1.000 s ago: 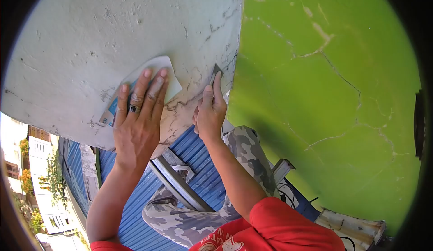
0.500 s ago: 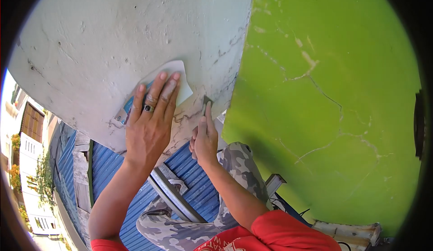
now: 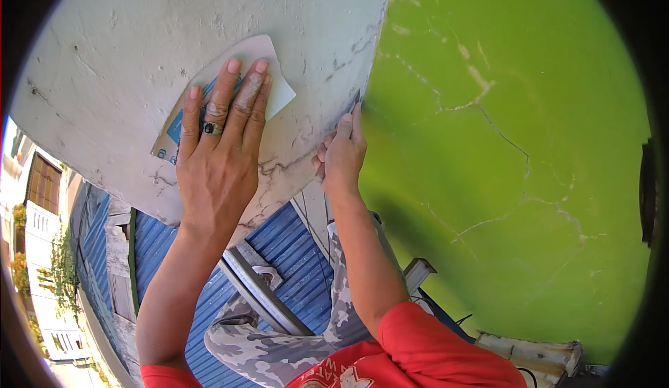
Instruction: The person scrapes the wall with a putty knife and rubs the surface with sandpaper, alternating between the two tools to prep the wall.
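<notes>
My left hand (image 3: 219, 144) lies with long, straight fingers over a white and blue piece of card (image 3: 280, 95) in front of the pale wall. Its thumb is hidden, and the card stays with the hand. Whitish paste coats one finger; a dark-stoned ring is on another. My right hand (image 3: 345, 151) is closed around a small scraper (image 3: 359, 96), its index finger stretched along it. The scraper's tip is at the corner where the cracked, pale wall (image 3: 313, 32) meets the green wall (image 3: 557, 123). Most of the scraper is hidden by the fingers.
Branching cracks and patches run across the green wall. Below are a blue corrugated roof (image 3: 164, 262), a curved metal rail (image 3: 261, 294) and my camouflage-clad legs (image 3: 265, 356). A metal bracket (image 3: 418, 274) juts out near my right elbow. Buildings and plants show at far left.
My right hand has moved up and right with the scraper, from the cracks on the pale wall to the corner. My left hand and the card have shifted up and slightly left.
</notes>
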